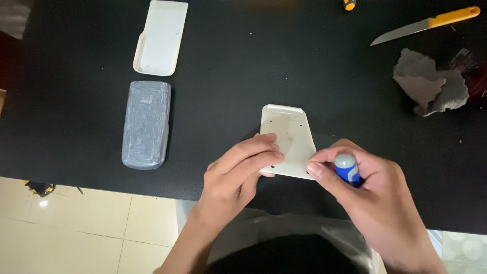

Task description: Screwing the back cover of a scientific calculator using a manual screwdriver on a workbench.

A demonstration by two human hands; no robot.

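Note:
A white plastic shell piece [286,137] lies on the black table [243,76] near its front edge. My left hand [238,172] rests its fingers on the lower left part of this piece, pressing it down. My right hand [370,198] holds a small blue tube with a grey-white tip [346,167] and touches the shell's lower right corner with thumb and forefinger. A grey rounded block [146,124] lies at the left, and another white plastic shell [161,38] lies beyond it.
A knife with an orange handle [426,24] lies at the back right. A torn grey lump of material [431,86] sits below it. An orange tool tip [349,4] shows at the top edge. Pale floor tiles [76,223] lie below the table edge.

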